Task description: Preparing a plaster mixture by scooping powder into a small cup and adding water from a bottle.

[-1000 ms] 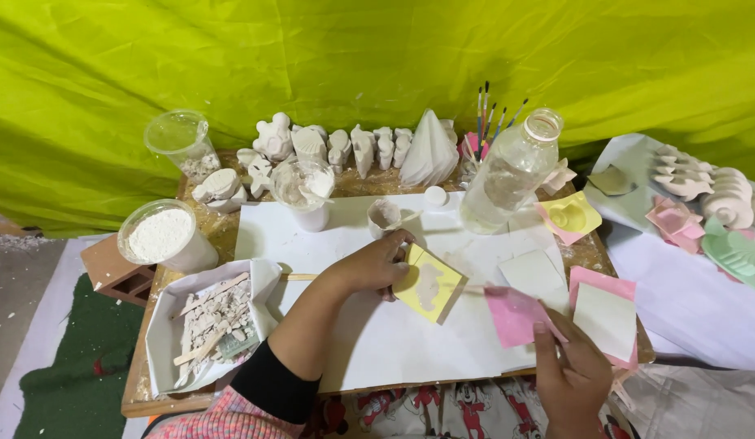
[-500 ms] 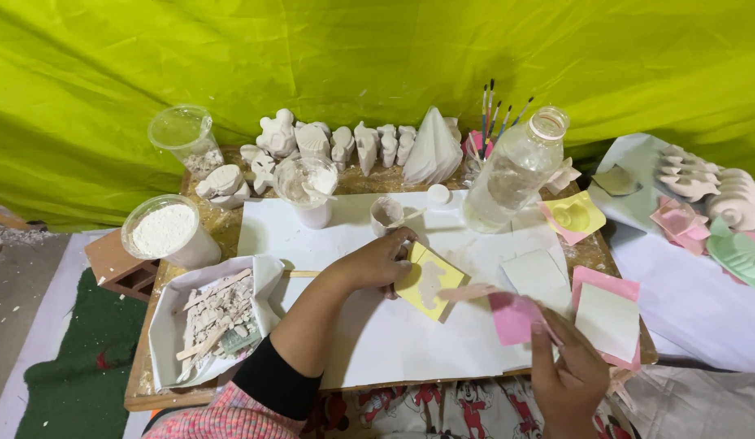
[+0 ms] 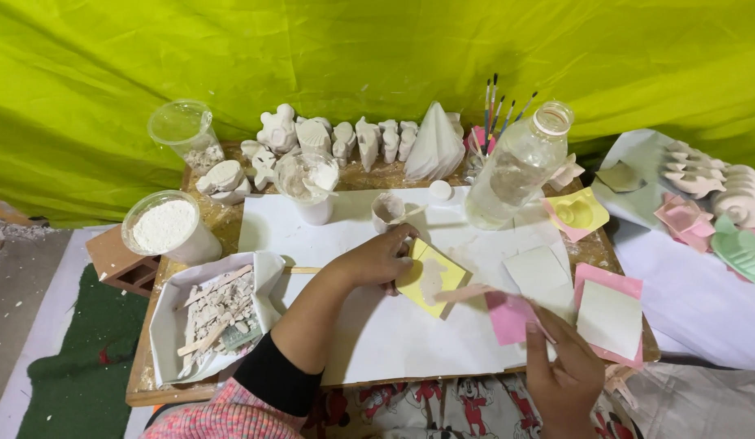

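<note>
My left hand (image 3: 381,258) rests on the left edge of a yellow square mould (image 3: 430,277) lying on the white sheet (image 3: 377,341), holding it in place. My right hand (image 3: 566,373), low at the right, grips a thin flat stick (image 3: 475,293) whose blurred tip reaches over the yellow mould. A pink mould (image 3: 507,317) lies just under the stick, between the two hands. A small cup with white paste (image 3: 386,210) stands just beyond my left hand.
Behind stand white plaster figures (image 3: 345,138), a clear water bottle (image 3: 516,167), brushes (image 3: 495,110), a cup of paste (image 3: 312,183) and a tub of white powder (image 3: 162,228). A tray of plaster scraps (image 3: 215,317) sits left; more coloured moulds (image 3: 609,313) right.
The stick in my right hand has swung left, its tip now over the yellow mould. My left hand stays on the mould.
</note>
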